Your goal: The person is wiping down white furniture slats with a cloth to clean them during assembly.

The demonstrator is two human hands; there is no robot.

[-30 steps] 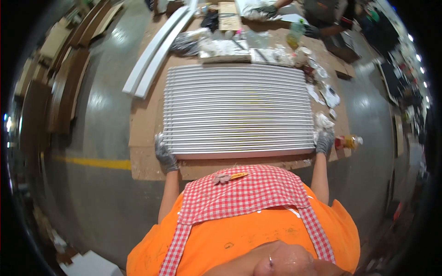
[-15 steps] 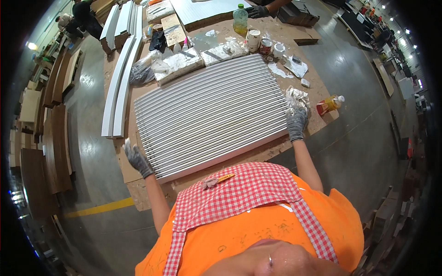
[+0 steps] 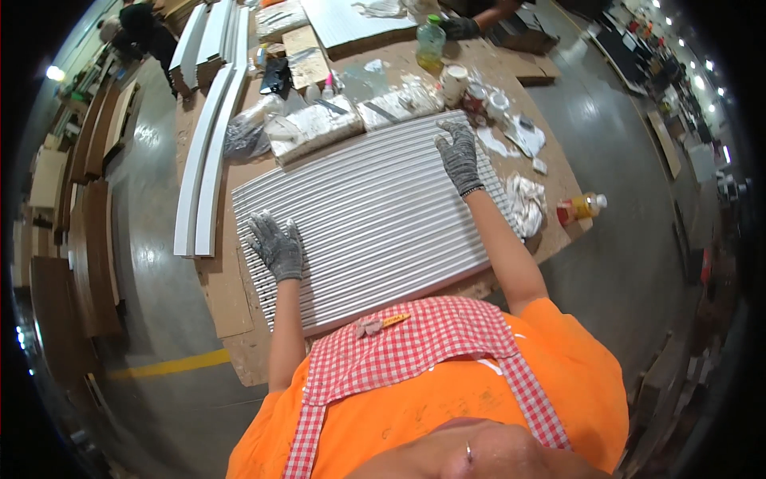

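Grey-gloved, holds left fingers (image 3: pixel 265 227) and right fingers (image 3: pixel 459 136) spread over ribbed panel (image 3: pixel 367 223), perhaps to steady it. Has white rag (image 3: pixel 527 205) near right fingers, likely for reach.

A person's gray-gloved left hand (image 3: pixel 277 247) is turned back upward, fingers spread, above a nearly straight left forearm (image 3: pixel 288 323). The gloved right hand (image 3: pixel 458 158) reaches farther forward, fingers parted, its bare right forearm (image 3: pixel 504 249) angled inward from elbow to wrist.
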